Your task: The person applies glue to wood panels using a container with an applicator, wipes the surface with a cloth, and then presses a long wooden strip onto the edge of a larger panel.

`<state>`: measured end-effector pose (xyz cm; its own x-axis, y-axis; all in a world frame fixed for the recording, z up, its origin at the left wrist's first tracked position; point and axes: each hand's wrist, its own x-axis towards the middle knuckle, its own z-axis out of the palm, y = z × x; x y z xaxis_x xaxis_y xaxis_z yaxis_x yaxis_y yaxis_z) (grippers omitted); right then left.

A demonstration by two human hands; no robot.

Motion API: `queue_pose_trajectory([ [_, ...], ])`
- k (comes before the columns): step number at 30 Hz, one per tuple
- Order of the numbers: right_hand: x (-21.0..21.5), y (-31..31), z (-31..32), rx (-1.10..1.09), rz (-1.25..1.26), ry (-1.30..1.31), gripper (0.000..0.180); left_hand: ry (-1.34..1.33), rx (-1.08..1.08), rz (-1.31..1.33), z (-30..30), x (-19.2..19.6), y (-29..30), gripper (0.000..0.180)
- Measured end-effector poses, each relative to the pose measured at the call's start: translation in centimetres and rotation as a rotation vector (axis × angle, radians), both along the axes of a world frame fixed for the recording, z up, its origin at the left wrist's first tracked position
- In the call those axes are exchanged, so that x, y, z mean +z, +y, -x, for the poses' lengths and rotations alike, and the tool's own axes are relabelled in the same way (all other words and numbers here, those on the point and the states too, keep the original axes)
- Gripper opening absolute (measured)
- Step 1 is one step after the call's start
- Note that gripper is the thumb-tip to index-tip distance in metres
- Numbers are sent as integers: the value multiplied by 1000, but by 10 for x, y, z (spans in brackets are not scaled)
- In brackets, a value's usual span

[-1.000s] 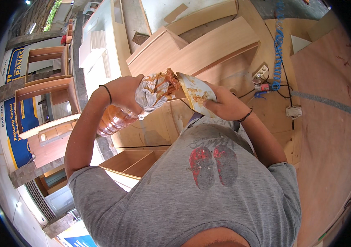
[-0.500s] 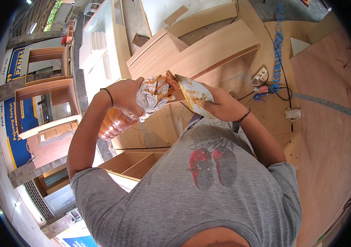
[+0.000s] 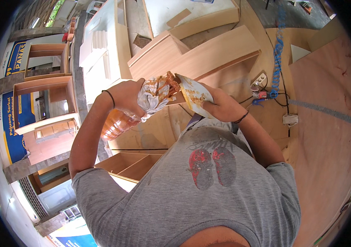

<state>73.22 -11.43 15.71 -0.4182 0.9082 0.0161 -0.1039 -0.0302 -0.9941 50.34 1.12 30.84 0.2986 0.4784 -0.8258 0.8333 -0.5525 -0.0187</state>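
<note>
My left hand (image 3: 128, 98) is closed around the neck end of a clear plastic bottle (image 3: 117, 123) with orange-brown contents, tilted so its base points to the lower left. A white cloth (image 3: 152, 98) is bunched around that end, streaked with brown sticky stuff. A thick brown crust (image 3: 173, 81) covers the tip. My right hand (image 3: 227, 103) grips a thin, flat pale piece (image 3: 196, 95), perhaps a spreader, smeared with the same brown stuff. Its upper edge is right beside the crusted tip; whether they touch I cannot tell.
Long wood-grain panels (image 3: 220, 49) lie beyond my hands. A divided wooden box (image 3: 132, 162) stands at lower left. To the right are a red-and-blue power tool (image 3: 262, 94), a power strip (image 3: 260, 80) and a coiled blue air hose (image 3: 279, 49). A large brown board (image 3: 328, 136) fills the far right.
The view has shifted slightly. Both hands keep their grips on the bottle and the flat piece, in almost the same places.
</note>
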Motion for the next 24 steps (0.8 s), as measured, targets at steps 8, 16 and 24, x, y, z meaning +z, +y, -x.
queue_pose_trajectory([
  [8, 20, 14, 4, -194, -178, 53, 53, -153, 97, -93, 29, -32, -17, 81],
  [16, 45, 13, 22, -256, -290, -58, 45, -376, 223, -215, 74, -77, -32, 82],
  [24, 39, -4, 56, -366, 84, 412, 53, -550, 250, -279, 106, -117, -22, 82],
])
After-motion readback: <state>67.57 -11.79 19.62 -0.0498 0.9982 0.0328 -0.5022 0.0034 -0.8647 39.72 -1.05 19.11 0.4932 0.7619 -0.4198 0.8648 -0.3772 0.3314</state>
